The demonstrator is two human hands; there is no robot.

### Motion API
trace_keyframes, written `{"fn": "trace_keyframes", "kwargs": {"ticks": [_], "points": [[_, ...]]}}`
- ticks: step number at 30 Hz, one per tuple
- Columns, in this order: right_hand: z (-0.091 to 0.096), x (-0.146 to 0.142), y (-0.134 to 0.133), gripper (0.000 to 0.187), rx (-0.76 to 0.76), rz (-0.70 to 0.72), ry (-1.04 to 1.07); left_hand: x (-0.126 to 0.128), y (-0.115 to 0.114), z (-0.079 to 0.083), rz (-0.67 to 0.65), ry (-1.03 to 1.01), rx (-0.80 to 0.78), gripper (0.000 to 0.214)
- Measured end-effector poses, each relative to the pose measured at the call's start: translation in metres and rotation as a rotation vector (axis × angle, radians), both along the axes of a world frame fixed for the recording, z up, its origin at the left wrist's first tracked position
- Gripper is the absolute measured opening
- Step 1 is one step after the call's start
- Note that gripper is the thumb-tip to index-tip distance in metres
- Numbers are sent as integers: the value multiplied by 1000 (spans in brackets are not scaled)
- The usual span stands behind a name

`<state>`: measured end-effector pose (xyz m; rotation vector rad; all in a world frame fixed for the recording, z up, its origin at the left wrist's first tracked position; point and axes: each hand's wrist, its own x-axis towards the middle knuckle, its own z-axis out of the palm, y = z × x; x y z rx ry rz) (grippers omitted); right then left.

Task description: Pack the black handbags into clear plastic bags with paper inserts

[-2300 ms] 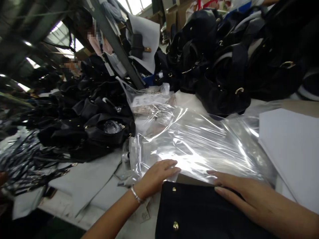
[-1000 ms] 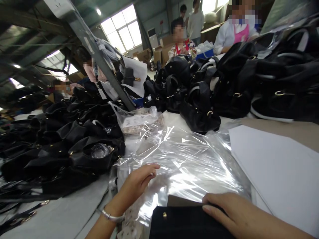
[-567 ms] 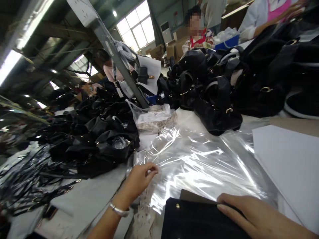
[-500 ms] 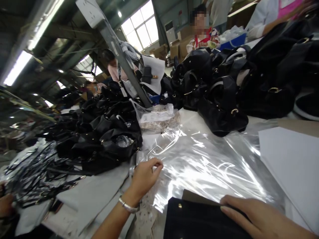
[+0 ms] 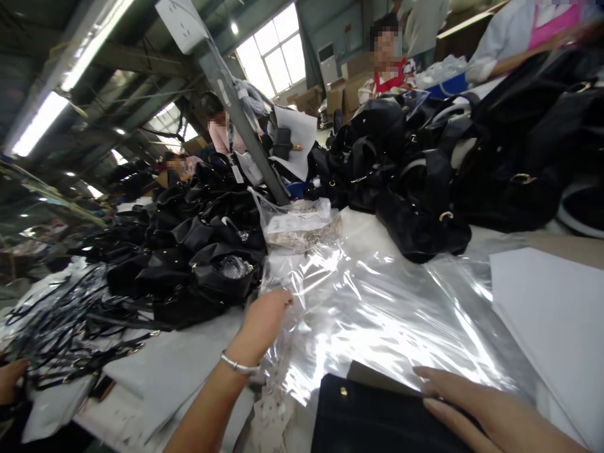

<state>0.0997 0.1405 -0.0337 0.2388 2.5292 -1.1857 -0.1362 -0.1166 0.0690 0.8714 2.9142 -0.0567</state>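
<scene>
My left hand (image 5: 265, 324), with a silver bracelet at the wrist, is closed at the left edge of a clear plastic sheet (image 5: 358, 308). Its fingertips appear to pinch the film, though they are partly hidden. At the bottom, my right hand (image 5: 486, 406) grips the upper right edge of a flat black leather piece (image 5: 372, 418). That piece carries a small gold stud, and its lower part is out of frame. A brown-grey panel (image 5: 372, 376) shows just behind its top edge.
Black handbags are heaped at left (image 5: 179, 264) and right (image 5: 425, 220). White sheets (image 5: 550, 314) lie at right. Beyond the plastic is a bag of small parts (image 5: 302, 229), near a slanted metal post (image 5: 245, 126). Co-workers are behind; another person's hand (image 5: 12, 374) shows at far left.
My left hand has moved slightly up and left, and the plastic's left edge has shifted with it. My right hand stays at the black piece, its fingers a little straighter.
</scene>
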Motion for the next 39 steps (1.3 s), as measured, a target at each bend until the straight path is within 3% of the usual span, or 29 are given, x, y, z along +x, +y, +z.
{"fn": "trace_keyframes", "kwargs": {"ticks": [3,5,6,8,10,13,15,17,21,25,29,35,39], "points": [[15,-2,-6,62,2,22,55,6,-15,6,83,123,-59,30],[25,-3,-8,55,-28,54,64,19,-6,6,19,144,40,34],[30,-3,-9,52,-42,66,57,26,3,2,-68,47,121,31],[37,-3,-10,48,-56,75,41,39,26,-15,-280,-326,275,21],[42,-2,-11,45,-60,79,43,49,48,-42,-414,-638,294,26],[43,1,-12,44,-65,99,38,57,65,-85,-486,-631,161,48],[42,3,-11,44,-62,102,34,58,66,-106,-518,-553,128,48],[40,3,-10,45,-62,102,32,58,62,-115,-519,-520,148,37],[36,0,-10,46,-70,100,30,54,55,-112,-478,-508,169,6],[36,-2,-10,43,-80,98,28,57,55,-111,-437,-473,191,14],[39,-3,-9,43,-68,119,13,63,55,-123,-503,-467,225,51],[39,-10,-7,45,-40,154,-14,49,56,-120,-385,-629,340,9],[37,-17,-6,39,-48,149,56,36,61,-107,-279,-662,469,16]]}}
